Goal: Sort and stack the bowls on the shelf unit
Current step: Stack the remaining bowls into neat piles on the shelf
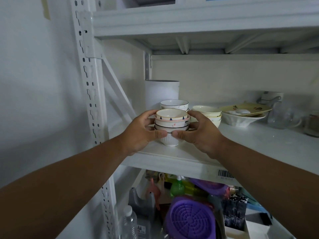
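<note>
A stack of several small bowls [171,124] stands near the front left of the white shelf [259,142]. Its top bowl is cream with dark triangles, and the bottom one is ribbed white. My left hand [143,133] grips the stack's left side and my right hand [200,131] grips its right side, thumbs meeting at the front. Directly behind it is another bowl with a dark rim [174,104]. A second stack of cream bowls [208,114] sits to the right.
A white cylinder [161,93] stands at the back left. Right of the cream stack lie a white dish under a yellow plate [245,109], a glass jug [283,116] and a jar [312,125]. The shelf post [91,80] rises at left. Below are purple strainers and bottles.
</note>
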